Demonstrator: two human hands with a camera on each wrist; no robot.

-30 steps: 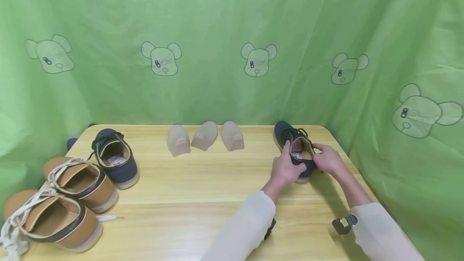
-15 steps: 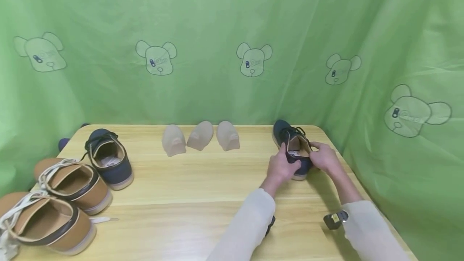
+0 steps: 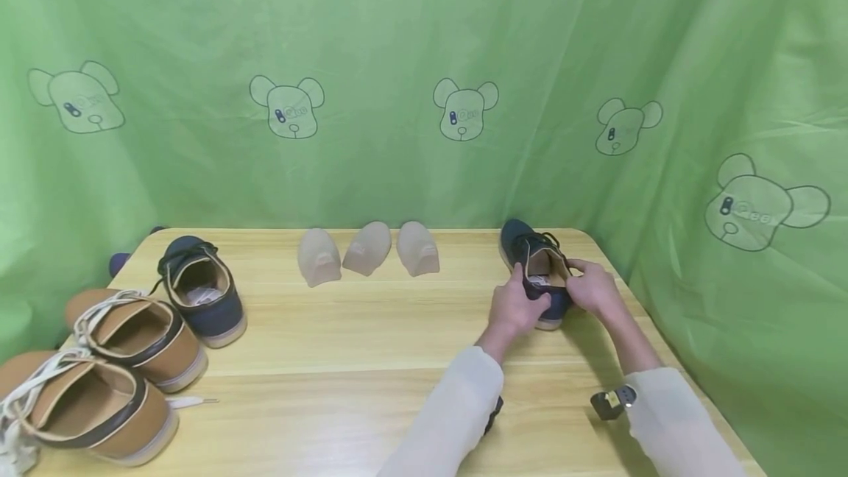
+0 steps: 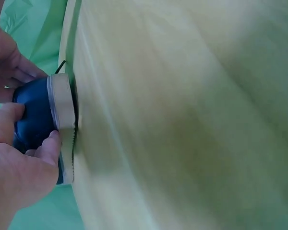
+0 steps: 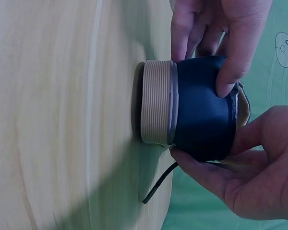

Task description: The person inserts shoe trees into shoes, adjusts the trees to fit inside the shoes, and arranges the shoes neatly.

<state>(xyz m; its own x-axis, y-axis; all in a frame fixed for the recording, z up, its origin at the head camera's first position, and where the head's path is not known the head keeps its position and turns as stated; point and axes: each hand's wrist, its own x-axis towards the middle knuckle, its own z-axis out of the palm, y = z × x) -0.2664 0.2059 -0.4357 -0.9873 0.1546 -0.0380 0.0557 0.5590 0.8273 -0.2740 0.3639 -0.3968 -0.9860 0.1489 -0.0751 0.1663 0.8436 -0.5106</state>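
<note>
A navy blue shoe with dark laces and a tan lining stands at the right back of the wooden table, toe pointing away. My left hand grips its heel and left side, the thumb at the back of the collar. On the other side, my right hand pinches the collar edge. Both wrist views show the dark heel between the two hands, with the ribbed pale sole on or very close to the tabletop. A pale label or insole print shows inside the shoe.
At the left stand a matching navy shoe and two brown shoes with white laces. Three beige toe-shaped inserts lie along the table's back edge. A green curtain surrounds the table.
The head view has swung slightly right, so everything appears shifted a little left. Both hands keep their hold on the navy shoe, which has barely moved.
</note>
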